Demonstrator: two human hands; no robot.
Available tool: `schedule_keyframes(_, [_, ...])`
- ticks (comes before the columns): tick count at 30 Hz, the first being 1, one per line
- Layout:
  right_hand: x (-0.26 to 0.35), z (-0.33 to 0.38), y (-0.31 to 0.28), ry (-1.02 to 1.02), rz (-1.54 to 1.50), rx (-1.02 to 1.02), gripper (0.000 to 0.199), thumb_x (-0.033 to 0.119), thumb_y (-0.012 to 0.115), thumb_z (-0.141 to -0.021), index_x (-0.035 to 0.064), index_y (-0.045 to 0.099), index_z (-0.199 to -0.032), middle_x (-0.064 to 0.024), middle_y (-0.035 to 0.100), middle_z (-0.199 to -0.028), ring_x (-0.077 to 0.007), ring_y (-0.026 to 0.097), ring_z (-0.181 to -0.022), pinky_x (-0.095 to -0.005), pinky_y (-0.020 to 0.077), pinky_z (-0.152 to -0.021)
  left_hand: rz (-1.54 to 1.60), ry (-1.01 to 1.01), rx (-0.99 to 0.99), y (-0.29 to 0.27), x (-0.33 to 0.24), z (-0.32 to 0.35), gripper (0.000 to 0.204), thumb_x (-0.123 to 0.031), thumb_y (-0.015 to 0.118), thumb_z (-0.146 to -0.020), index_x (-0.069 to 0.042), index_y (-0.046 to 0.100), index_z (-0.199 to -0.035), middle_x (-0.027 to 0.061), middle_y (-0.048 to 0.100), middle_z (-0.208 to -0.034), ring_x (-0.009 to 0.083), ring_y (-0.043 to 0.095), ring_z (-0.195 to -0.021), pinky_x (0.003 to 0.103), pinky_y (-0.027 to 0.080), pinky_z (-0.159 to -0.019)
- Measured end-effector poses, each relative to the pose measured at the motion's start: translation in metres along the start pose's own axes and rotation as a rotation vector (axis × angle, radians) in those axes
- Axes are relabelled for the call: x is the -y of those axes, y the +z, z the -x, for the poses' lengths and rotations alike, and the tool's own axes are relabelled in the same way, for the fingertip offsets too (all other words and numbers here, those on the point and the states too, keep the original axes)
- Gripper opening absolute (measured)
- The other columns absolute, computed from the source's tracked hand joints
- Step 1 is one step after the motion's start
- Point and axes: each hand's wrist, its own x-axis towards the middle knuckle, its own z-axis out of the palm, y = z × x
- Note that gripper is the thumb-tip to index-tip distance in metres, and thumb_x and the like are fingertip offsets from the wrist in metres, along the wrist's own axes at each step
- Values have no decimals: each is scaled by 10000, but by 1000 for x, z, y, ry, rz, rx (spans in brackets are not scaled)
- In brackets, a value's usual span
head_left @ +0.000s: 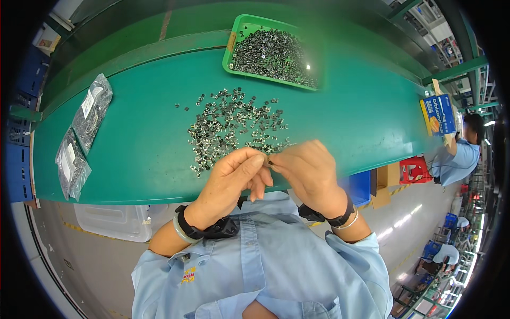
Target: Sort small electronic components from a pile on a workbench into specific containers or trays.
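Note:
My left hand (pixel 234 173) and my right hand (pixel 309 169) meet over the near edge of the green table. Between their fingertips is a small dark part (pixel 270 161), mostly covered by the fingers. Thumb and index finger of each hand are pinched together at it, while the other left fingers curl loosely. Just beyond the hands lies a loose pile of small black and silvery metal parts (pixel 226 125), spread over the table top (pixel 143 127). Farther back, a green tray (pixel 229 58) holds many more of these small parts.
Two clear plastic bags of dark parts (pixel 91 114) (pixel 71 167) lie at the left. A blue and yellow box (pixel 439 115) stands at the right end, near a co-worker in a blue shirt (pixel 458 159). Below the table are a clear plastic bin (pixel 114 220) and a red crate (pixel 414 171).

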Motion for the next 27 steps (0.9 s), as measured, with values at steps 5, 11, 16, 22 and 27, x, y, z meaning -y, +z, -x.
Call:
schedule_keyframes(5, [0, 0, -1, -32, 20, 4, 214, 25, 711, -677, 58, 655, -881, -45, 613, -804, -212, 574, -697, -330, 413, -619, -11, -14, 28, 0, 2, -2, 173, -207, 499, -959, -38, 532, -967, 49, 605, -779, 88, 565, -602, 207, 422, -499])
schedule_keyframes(11, [1, 6, 10, 42, -39, -121, 228, 6, 721, -673, 59, 651, -883, -51, 609, -797, -225, 571, -698, -328, 439, -620, 140, -15, 75, -3, 5, -5, 151, -195, 510, -954, -45, 526, -953, 52, 604, -785, 95, 563, -611, 225, 433, -512])
schedule_keyframes(16, [2, 13, 17, 54, -60, -179, 233, -9, 724, -672, 61, 646, -881, -55, 608, -793, -230, 574, -704, -324, 452, -613, 120, -2, 54, 0, 7, -4, 152, -199, 507, -955, -47, 526, -957, 60, 610, -809, 103, 563, -618, 236, 440, -520])
schedule_keyframes(22, [0, 14, 14, 53, -93, -174, 224, -14, 721, -684, 59, 645, -882, -57, 610, -793, -220, 576, -708, -314, 458, -598, 115, -19, 66, 2, 2, -2, 156, -202, 506, -956, -47, 528, -966, 68, 613, -831, 104, 567, -626, 237, 442, -524])
schedule_keyframes(27, [0, 14, 16, 57, -111, -193, 199, 29, 721, -696, 79, 637, -869, -18, 613, -809, -174, 586, -698, -296, 418, -590, 123, -13, 80, 0, 7, -3, 151, -200, 511, -954, -50, 529, -963, 67, 615, -836, 104, 564, -623, 238, 439, -523])
